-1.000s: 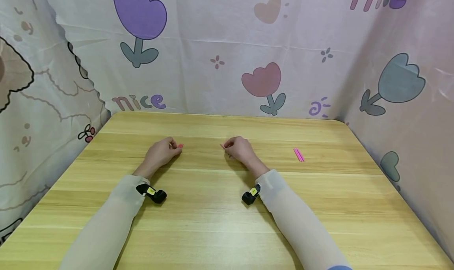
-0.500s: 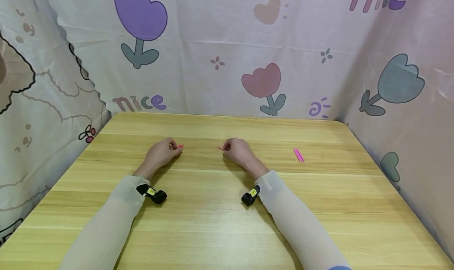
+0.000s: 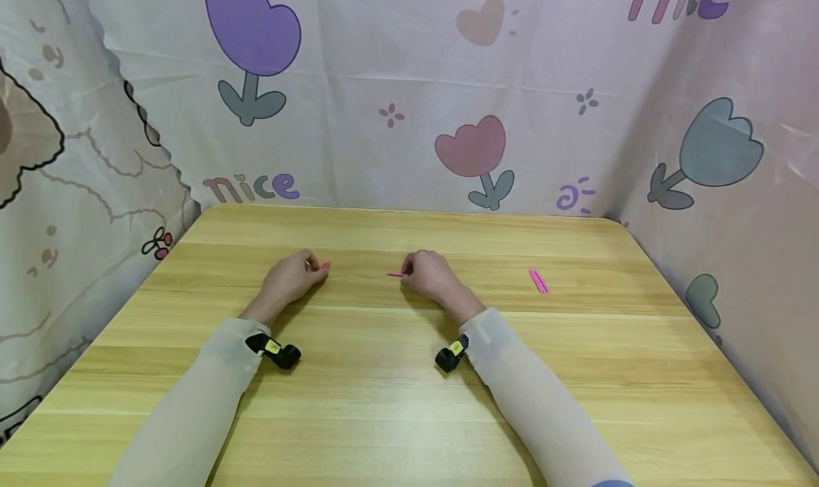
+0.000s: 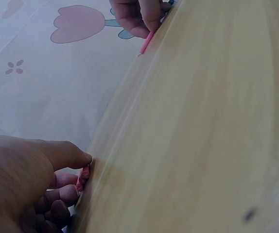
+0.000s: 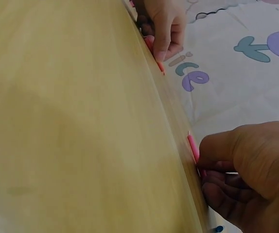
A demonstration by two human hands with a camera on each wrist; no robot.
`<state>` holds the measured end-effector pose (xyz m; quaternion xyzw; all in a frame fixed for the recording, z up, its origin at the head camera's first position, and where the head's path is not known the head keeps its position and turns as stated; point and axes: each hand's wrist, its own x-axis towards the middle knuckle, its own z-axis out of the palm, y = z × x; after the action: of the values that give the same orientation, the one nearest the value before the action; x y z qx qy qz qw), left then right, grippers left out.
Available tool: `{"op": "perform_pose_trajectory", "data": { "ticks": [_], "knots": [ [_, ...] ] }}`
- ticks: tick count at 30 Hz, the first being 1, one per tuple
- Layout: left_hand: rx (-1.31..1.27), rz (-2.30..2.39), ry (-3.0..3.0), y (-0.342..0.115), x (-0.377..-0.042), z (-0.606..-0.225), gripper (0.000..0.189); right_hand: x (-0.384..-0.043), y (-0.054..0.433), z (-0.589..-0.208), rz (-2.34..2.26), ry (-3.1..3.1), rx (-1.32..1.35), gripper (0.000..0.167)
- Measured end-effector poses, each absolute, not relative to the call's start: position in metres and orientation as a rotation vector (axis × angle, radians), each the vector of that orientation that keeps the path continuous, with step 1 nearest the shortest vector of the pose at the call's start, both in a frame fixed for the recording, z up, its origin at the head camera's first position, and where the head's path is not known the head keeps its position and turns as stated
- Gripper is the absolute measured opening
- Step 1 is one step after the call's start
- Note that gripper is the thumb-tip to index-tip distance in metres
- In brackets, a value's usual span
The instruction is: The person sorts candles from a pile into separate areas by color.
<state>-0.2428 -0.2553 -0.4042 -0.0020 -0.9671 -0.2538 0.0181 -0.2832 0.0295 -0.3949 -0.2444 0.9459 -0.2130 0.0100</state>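
Note:
My left hand [image 3: 291, 276] pinches a small bunch of short red pencils [image 4: 83, 178] between thumb and fingers, low at the table at centre left. A sharpened tip shows on these pencils in the right wrist view. To the right of it, my right hand [image 3: 430, 272] pinches one slim pink pencil [image 5: 193, 148], its tip pointing left toward the other hand. The rear part of this pencil is hidden by the fingers. A gap of bare wood separates the two hands. Farther right, a pair of pink sticks [image 3: 539, 281] lies side by side on the table.
The wooden table [image 3: 358, 402] reaches back to a white printed cloth [image 3: 358, 153], which also hangs along both sides. Each sleeve cuff carries a black wrist camera [image 3: 281, 352]. At the right wrist view's bottom edge a small blue end [image 5: 219, 228] shows.
The pink pencil in my right hand has swung and come farther out of the fingers, now lying nearly level and pointing left. The right hand has shifted slightly left; the left hand has stayed put.

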Motion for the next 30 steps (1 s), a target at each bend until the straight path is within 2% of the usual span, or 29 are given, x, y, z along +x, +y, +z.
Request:
{"op": "perform_pose_trajectory", "data": {
  "ticks": [10,23,30],
  "knots": [
    [-0.014,-0.787,-3.001,-0.2555,-0.2423,-0.4074,0.025,-0.2845,0.0319,-0.4006,-0.768,2.900,-0.711,0.005],
    [-0.020,-0.782,-3.008,-0.2555,-0.2419,-0.4062,0.026,-0.2844,0.0325,-0.4014,-0.820,2.886,-0.821,0.012],
    [-0.022,-0.797,-3.000,-0.2554,-0.2438,-0.4041,0.027,-0.2876,0.0313,-0.4021,-0.864,2.876,-0.788,0.014]
  ]
}}
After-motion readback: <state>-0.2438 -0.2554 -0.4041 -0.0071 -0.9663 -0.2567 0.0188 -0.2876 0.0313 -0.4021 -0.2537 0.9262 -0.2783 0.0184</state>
